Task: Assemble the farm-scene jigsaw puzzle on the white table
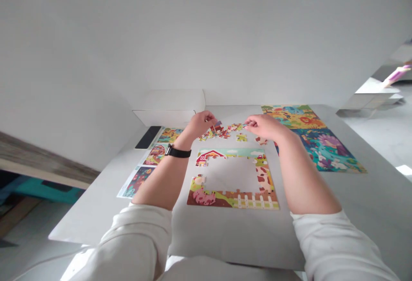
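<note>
A farm jigsaw puzzle [206,199] lies on the table with its border joined and its middle bare; a gap shows in the left side. Behind it is a loose heap of puzzle pieces [222,133]. My left hand [202,123], with a black band on its wrist, is closed in a pinch at the heap's left, a piece at its fingertips. At the heap's right, my right hand [260,125] pinches a small puzzle piece [246,124]. A green loose piece [241,137] lies between the hands, and a brown-and-white piece [261,141] lies below the right hand.
A white box [167,105] stands at the back left against the wall. Near it are a dark flat phone-like object [148,137] and a picture sheet [137,182], partly behind my left arm. Two finished-looking colourful puzzles [302,117] lie on the right of the white table [96,212].
</note>
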Demonstrator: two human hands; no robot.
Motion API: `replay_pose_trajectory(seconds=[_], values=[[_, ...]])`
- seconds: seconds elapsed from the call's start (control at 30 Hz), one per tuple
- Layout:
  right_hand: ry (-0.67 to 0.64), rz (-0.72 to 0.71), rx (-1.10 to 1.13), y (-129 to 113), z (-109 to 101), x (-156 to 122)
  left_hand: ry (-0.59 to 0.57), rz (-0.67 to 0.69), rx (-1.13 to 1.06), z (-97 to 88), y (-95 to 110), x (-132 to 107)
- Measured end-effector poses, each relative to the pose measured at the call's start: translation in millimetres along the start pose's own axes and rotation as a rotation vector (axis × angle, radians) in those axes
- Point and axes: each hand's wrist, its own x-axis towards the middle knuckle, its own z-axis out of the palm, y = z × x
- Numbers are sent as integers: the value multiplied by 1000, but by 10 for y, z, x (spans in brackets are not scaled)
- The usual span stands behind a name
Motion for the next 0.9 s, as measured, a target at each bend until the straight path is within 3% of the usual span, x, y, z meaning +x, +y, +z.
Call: replay_pose_trajectory(seconds=[0.23,0.47,0.57,0.67,0.8,0.9], values=[[60,-177,244,-527,199,-315,-45,79,-160,-83,196,-650],[-48,-153,465,-959,761,-522,-42,147,-181,-55,179,-1148],[10,-123,522,-994,988,-582,49,145,-261,25,56,-1279],[78,-97,626,-956,1168,-637,80,55,-455,140,-96,-1358],[108,-56,777,-874,1334,-705,-64,-55,-555,283,-203,-1435],[70,-64,744,-825,1375,-732,-153,-63,-498,320,-200,-1472]])
